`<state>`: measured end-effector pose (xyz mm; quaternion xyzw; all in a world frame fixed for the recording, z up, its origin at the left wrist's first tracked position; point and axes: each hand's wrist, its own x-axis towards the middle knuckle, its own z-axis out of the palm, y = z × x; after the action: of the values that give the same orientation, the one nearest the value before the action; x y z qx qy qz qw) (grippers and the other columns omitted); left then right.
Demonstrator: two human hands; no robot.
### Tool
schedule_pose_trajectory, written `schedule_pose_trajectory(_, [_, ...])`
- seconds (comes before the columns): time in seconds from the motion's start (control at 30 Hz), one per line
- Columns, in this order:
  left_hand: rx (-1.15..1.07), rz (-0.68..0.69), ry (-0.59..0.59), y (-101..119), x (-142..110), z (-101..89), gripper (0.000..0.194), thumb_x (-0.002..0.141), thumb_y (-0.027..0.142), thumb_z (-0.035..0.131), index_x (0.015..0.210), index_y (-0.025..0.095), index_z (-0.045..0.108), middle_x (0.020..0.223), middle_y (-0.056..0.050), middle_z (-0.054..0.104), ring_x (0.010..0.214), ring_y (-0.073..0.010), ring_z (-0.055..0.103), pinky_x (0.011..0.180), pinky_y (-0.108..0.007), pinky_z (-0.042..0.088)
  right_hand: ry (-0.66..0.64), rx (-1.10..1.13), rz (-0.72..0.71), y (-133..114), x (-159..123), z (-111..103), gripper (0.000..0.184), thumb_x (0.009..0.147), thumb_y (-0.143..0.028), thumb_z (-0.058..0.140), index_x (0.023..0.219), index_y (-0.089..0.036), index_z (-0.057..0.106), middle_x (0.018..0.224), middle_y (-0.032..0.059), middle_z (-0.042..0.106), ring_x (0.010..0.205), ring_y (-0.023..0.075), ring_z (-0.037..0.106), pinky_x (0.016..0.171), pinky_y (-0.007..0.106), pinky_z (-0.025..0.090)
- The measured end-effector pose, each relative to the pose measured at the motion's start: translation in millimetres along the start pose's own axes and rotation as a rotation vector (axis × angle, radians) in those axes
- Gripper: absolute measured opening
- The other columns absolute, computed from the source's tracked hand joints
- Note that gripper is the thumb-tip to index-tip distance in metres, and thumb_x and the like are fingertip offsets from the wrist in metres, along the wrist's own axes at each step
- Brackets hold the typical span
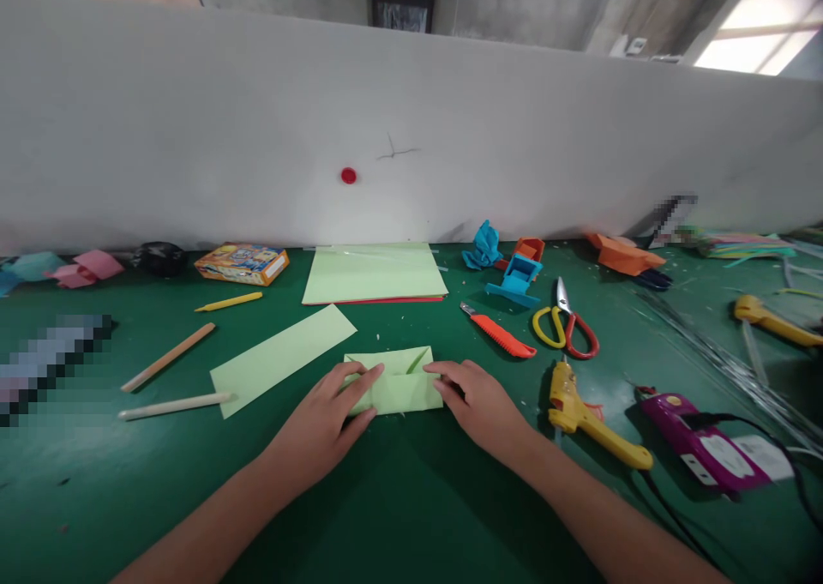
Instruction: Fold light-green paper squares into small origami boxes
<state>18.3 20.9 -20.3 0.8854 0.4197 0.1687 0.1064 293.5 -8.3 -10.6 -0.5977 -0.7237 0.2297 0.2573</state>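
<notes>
A folded light green paper (402,378) lies on the green table (399,498) in front of me. My left hand (327,421) rests on its left part, fingers stretched flat and pressing the fold. My right hand (479,400) lies at the paper's right edge, fingers spread and touching it. Neither hand lifts anything. A loose green paper strip (283,357) lies just to the left of the folded piece.
A stack of green sheets (374,273) lies behind. To the right are an orange box cutter (500,333), scissors (569,322), a yellow glue gun (588,417) and a purple glue gun (698,442). Left are wooden sticks (168,357), a yellow pencil (228,302) and an orange box (242,262). A grey wall (411,129) bounds the back.
</notes>
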Motion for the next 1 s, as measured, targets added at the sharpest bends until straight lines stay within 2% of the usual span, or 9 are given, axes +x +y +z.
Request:
schedule_pose_trajectory(0.07, [0.0,-0.001,0.008,0.9,1.0,-1.0,0.052,0.103,0.032,0.047,0.155,0.032,0.041,0.143,-0.01,0.051,0.125,-0.0279,0.058,0.101,-0.04,0.054,0.018,-0.045,-0.003,-1.7,-0.7,0.9,0.038,0.1,-0.021,0.051,0.134,-0.025,0.065,0.091,0.0047,0.072,0.094,0.0234,0.061,0.079,0.035,0.05])
schedule_pose_trajectory(0.23, [0.043,0.027,-0.004,2.2,2.5,-1.5,0.048,0.106,0.031,0.041,0.153,0.04,0.043,0.156,-0.007,0.038,0.139,-0.0315,0.048,0.107,-0.047,0.051,0.054,-0.191,-0.138,3.2,-1.1,3.9,0.04,0.099,-0.015,0.051,0.131,-0.031,0.068,0.106,0.0056,0.071,0.096,0.0239,0.057,0.089,0.04,0.047])
schedule_pose_trajectory(0.4, [0.128,0.032,-0.004,4.1,0.5,0.4,0.045,0.106,0.03,0.037,0.148,0.035,0.052,0.156,-0.01,0.04,0.134,-0.0343,0.049,0.105,-0.054,0.049,0.05,-0.24,-0.29,4.6,-4.6,5.9,0.05,0.092,-0.002,0.047,0.119,-0.034,0.076,0.121,0.0063,0.066,0.107,0.0252,0.054,0.093,0.04,0.046])
schedule_pose_trajectory(0.53, [0.238,0.021,-0.017,8.8,-0.1,-1.2,0.045,0.105,0.034,0.039,0.148,0.036,0.052,0.156,-0.009,0.041,0.121,-0.0336,0.055,0.097,-0.054,0.05,0.02,-0.259,-0.353,-5.5,-10.8,5.4,0.037,0.099,-0.015,0.048,0.124,-0.028,0.072,0.125,0.0073,0.067,0.114,0.0262,0.053,0.098,0.044,0.043])
schedule_pose_trajectory(0.63, [0.307,0.03,-0.005,12.5,-0.6,-2.2,0.046,0.104,0.038,0.044,0.149,0.036,0.051,0.158,-0.008,0.041,0.124,-0.0353,0.051,0.095,-0.053,0.049,-0.01,-0.274,-0.356,-11.5,-14.2,4.7,0.031,0.1,-0.025,0.052,0.126,-0.025,0.069,0.128,0.0083,0.066,0.117,0.0274,0.053,0.1,0.046,0.04])
schedule_pose_trajectory(0.7, [0.339,0.025,0.009,14.4,-1.9,-2.4,0.046,0.103,0.037,0.046,0.148,0.034,0.052,0.159,-0.009,0.041,0.128,-0.0367,0.048,0.097,-0.054,0.048,-0.032,-0.296,-0.34,-12.8,-15.5,4.6,0.032,0.101,-0.023,0.05,0.128,-0.025,0.068,0.131,0.0084,0.066,0.118,0.0274,0.053,0.101,0.046,0.04])
schedule_pose_trajectory(0.83, [0.378,0.082,0.014,15.1,-6.3,-2.1,0.049,0.099,0.015,0.043,0.142,0.033,0.059,0.159,-0.008,0.042,0.133,-0.0374,0.047,0.099,-0.056,0.047,-0.061,-0.37,-0.331,-12.2,-17.1,5.3,0.046,0.097,-0.008,0.043,0.132,-0.025,0.066,0.135,0.0078,0.065,0.12,0.0262,0.054,0.104,0.047,0.036])
schedule_pose_trajectory(0.9, [0.358,0.177,-0.029,13.5,-8.6,-1.1,0.062,0.091,0.001,0.039,0.141,0.032,0.06,0.156,-0.007,0.048,0.135,-0.033,0.049,0.105,-0.054,0.046,-0.069,-0.404,-0.338,-11.6,-18.5,6.0,0.052,0.092,-0.003,0.045,0.134,-0.025,0.065,0.137,0.008,0.064,0.122,0.0268,0.052,0.107,0.049,0.034])
schedule_pose_trajectory(1.0, [0.293,0.281,-0.098,10.4,-11.8,1.5,0.07,0.084,-0.004,0.038,0.145,0.025,0.055,0.151,-0.006,0.055,0.138,-0.0256,0.051,0.114,-0.046,0.043,-0.076,-0.429,-0.346,-11.4,-21.4,7.5,0.054,0.088,-0.003,0.048,0.135,-0.024,0.065,0.141,0.0083,0.062,0.129,0.0278,0.048,0.111,0.049,0.032])
